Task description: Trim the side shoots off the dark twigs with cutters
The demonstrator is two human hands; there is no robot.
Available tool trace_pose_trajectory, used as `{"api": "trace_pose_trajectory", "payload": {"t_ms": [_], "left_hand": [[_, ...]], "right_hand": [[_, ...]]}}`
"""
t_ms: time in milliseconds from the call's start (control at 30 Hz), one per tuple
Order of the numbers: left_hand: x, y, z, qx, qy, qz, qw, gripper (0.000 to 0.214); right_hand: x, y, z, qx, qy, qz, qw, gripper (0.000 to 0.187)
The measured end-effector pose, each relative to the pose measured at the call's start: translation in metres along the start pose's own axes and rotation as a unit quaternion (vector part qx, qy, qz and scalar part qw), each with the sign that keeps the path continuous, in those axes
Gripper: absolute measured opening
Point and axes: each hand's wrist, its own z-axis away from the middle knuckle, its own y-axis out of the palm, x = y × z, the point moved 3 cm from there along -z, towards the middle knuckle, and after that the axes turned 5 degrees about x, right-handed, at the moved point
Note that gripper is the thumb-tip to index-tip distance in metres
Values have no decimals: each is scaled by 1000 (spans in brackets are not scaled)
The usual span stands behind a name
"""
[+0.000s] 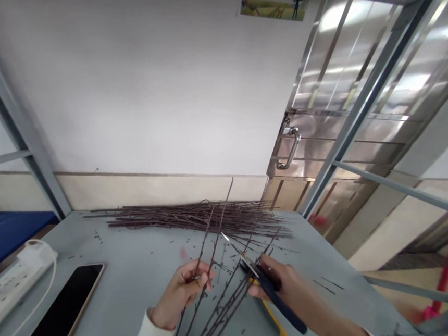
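Note:
My left hand [182, 290] is closed around a few thin dark twigs [213, 240] that stand up from it, the tallest reaching toward the wall. My right hand [284, 288] grips a pair of scissors [264, 286] with dark blue and yellow handles, the blades open and pointing left at the held twigs. More loose twigs [223, 304] slant across the grey table between my two hands. A long pile of cut twigs [199, 219] lies along the table's far edge.
A black phone [69, 301] lies face up on the grey table [133, 264] at front left, beside a white power strip [6, 279] with a cable. Small twig scraps dot the table. Grey frame posts [353, 122] rise at the corners; a steel door [320, 145] stands behind.

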Motion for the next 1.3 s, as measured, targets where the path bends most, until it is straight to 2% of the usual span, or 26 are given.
{"api": "trace_pose_trajectory", "payload": {"t_ms": [167, 433, 567, 633, 767, 933, 1033, 1133, 1300], "left_hand": [[-5, 3, 1, 11, 1, 5, 1000, 49], [-6, 1, 0, 22, 2, 16, 1000, 45], [-3, -3, -3, -25, 18, -29, 999, 48], [-6, -2, -2, -66, 50, -54, 995, 46], [-15, 7, 4, -156, 110, -117, 975, 34], [-21, 22, 12, -254, 140, -214, 933, 25], [-23, 29, 14, -285, 161, -245, 913, 23], [-23, 33, 16, -300, 171, -261, 901, 22], [-19, 34, 18, -318, 181, -283, 887, 22]], "right_hand": [[-1, 1, 1, -11, -9, 76, 997, 39], [-26, -7, 6, -70, -6, 49, 996, 42], [-26, -12, 16, -104, -14, 98, 990, 39], [-19, -17, 23, -122, -52, 152, 980, 33], [6, -29, 34, -167, -136, 283, 935, 30], [37, -42, 33, -239, -158, 433, 855, 29], [51, -43, 28, -255, -171, 496, 812, 30], [61, -42, 24, -256, -181, 541, 780, 31], [70, -39, 20, -261, -178, 578, 753, 24]]}}
